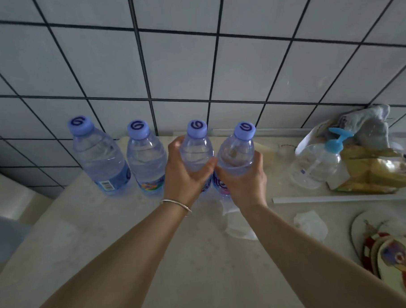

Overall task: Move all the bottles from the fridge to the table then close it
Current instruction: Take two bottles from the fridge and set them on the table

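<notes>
Several clear water bottles with pale blue caps stand in a row on the beige table (131, 238) against the tiled wall. The leftmost bottle (100, 158) and the second bottle (146, 158) stand free. My left hand (184, 175) grips the third bottle (197, 149) around its body. My right hand (242, 182) grips the fourth bottle (238, 150), which leans a little to the right. The two held bottles touch each other low down. The fridge is out of view.
A clear pump dispenser with a blue head (318, 162) stands to the right, beside a plastic bag of packets (372, 160). A white strip (339, 198), crumpled tissue (312, 223) and a patterned plate (395, 259) lie at the right front. A pale appliance edge (6, 192) sits at left.
</notes>
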### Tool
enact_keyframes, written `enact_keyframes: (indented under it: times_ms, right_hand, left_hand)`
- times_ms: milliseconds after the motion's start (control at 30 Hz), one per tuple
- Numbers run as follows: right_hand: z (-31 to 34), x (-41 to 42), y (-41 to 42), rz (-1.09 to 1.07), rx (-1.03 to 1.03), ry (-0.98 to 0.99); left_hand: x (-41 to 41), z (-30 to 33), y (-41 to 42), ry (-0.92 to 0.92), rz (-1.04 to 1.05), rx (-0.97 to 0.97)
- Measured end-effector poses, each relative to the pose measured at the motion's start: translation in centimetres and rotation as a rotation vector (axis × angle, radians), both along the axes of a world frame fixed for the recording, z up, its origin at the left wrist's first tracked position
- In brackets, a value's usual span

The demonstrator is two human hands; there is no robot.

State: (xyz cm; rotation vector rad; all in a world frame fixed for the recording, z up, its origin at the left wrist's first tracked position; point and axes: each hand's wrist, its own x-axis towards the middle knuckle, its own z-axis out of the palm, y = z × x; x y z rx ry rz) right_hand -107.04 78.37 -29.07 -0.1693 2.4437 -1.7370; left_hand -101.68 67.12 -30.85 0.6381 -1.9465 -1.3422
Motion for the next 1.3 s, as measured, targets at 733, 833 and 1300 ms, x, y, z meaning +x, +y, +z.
enact_keyframes:
  times_ms: [733,833,1300]
  right_hand:
    - [6.9,6.9,6.9,0.24,0.358,0.03]
    - [10.6,9.8,9.5,0.241,0.337,0.045]
    - [17.1,30.4,25.1,0.302,0.147,0.074]
  left_hand:
    - [7.9,6.2,4.4,-0.349,0.055,0.064]
    - [11.4,10.0,6.2,-0.279,0.043,0.06]
    - [34.5,18.5,21.8,-0.231,0.068,-0.026]
